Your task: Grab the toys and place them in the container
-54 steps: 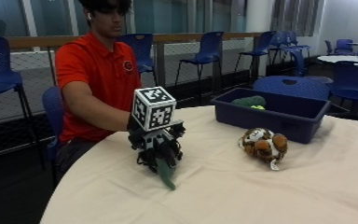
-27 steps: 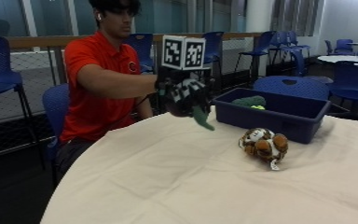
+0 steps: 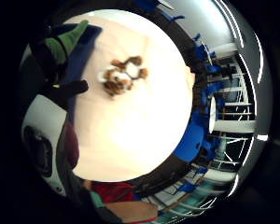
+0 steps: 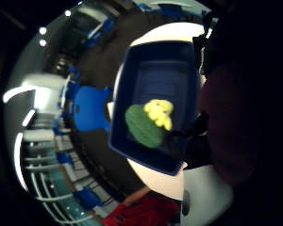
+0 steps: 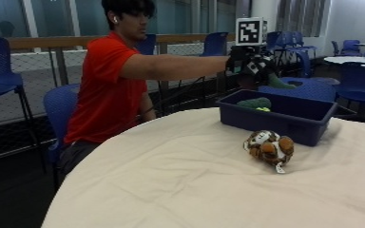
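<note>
In the outside view my gloved right hand (image 5: 251,62) is stretched out above the blue container (image 5: 266,124), gripping a green toy (image 5: 277,82) whose tail hangs down over the bin. The little finger side palm view shows that green toy (image 3: 65,41) held beside the palm. A green and yellow toy (image 5: 255,103) lies inside the container, and it shows under the palm as the green and yellow toy (image 4: 148,120) on the container's floor (image 4: 162,77). A brown, white and orange plush (image 5: 269,146) lies on the tablecloth just in front of the bin, also visible as the plush (image 3: 122,74).
The round table (image 5: 170,180) is covered with a cream cloth. The container stands at its far right side. Blue chairs (image 5: 2,61) and a railing stand behind the person in the red shirt (image 5: 106,90).
My hand has lifted the green toy off the table and carried it up and to the right, from near the person to above the container.
</note>
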A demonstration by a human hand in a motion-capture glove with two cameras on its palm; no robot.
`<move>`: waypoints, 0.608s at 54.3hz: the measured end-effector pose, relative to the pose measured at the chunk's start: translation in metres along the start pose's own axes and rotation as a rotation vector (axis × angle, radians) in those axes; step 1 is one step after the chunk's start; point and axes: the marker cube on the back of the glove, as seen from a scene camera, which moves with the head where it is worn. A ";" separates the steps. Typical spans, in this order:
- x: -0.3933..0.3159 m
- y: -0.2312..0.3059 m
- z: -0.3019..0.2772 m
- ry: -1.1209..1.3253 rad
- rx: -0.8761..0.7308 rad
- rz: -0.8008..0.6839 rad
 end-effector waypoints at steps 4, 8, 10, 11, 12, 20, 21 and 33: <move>-0.026 -0.011 0.005 0.001 -0.002 -0.051; -0.053 -0.019 0.015 0.048 -0.012 -0.203; -0.063 -0.024 0.020 0.075 -0.015 -0.198; -0.065 -0.025 0.022 0.091 -0.015 -0.202; -0.067 -0.026 0.024 0.108 -0.015 -0.218; -0.083 -0.031 0.038 0.106 -0.083 -0.172; -0.082 -0.031 0.040 0.105 -0.098 -0.150; -0.041 -0.025 0.042 -0.037 -0.090 -0.132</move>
